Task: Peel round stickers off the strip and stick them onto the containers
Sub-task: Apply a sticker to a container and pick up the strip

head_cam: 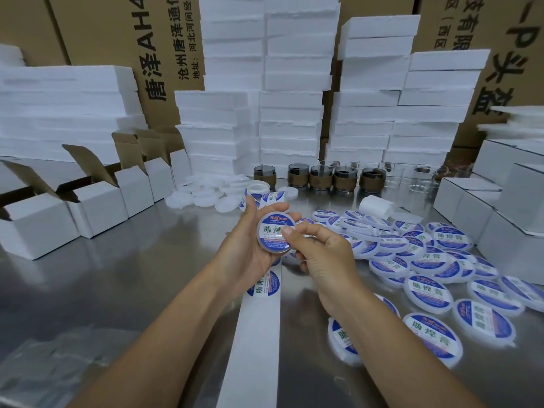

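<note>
My left hand (250,245) holds a small round white container (272,237) with a blue-and-white round sticker on its face. My right hand (319,257) touches the same container, its thumb pressing on the sticker's right side. A long white backing strip (253,334) runs from under my hands toward me, with one round sticker (263,285) on it just below my left palm. The strip continues beyond my hands to a roll (259,191) with more stickers.
Several labelled containers (426,260) lie piled to the right on the steel table (132,275). Plain white lids (203,195) lie behind. Open white cartons (97,207) line the left, closed ones (500,219) the right. Glass cups (344,178) and foam stacks stand at the back.
</note>
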{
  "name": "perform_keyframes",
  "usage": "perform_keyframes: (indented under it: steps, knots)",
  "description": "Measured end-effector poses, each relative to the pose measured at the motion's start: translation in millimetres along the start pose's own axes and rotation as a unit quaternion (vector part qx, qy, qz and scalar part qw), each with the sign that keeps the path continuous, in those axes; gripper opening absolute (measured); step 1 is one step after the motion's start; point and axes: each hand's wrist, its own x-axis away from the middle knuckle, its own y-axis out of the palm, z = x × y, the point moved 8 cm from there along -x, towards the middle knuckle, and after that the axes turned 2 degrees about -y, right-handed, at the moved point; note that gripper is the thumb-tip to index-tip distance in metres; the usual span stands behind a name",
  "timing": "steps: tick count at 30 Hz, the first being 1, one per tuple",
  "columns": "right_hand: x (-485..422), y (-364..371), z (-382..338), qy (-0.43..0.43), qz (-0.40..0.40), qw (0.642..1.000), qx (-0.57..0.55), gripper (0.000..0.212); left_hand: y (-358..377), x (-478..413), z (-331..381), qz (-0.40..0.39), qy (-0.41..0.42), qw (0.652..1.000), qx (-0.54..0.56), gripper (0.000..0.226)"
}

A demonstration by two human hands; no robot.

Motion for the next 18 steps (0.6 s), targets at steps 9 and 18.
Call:
perform_keyframes:
  steps: [9,18]
  knots:
    - [-0.2,-2.2,0.1,-0.008,0.01,1.0,0.029,0.011,3.0,2.5,1.0,-0.013,0.019,0.999,-0.042,0.029]
    - [2.5,-3.8,-16.5,-0.177,0.072,0.958,0.213,0.018,8.2,3.7,-0.4,-0.034,0.037,0.997,-0.067,0.028]
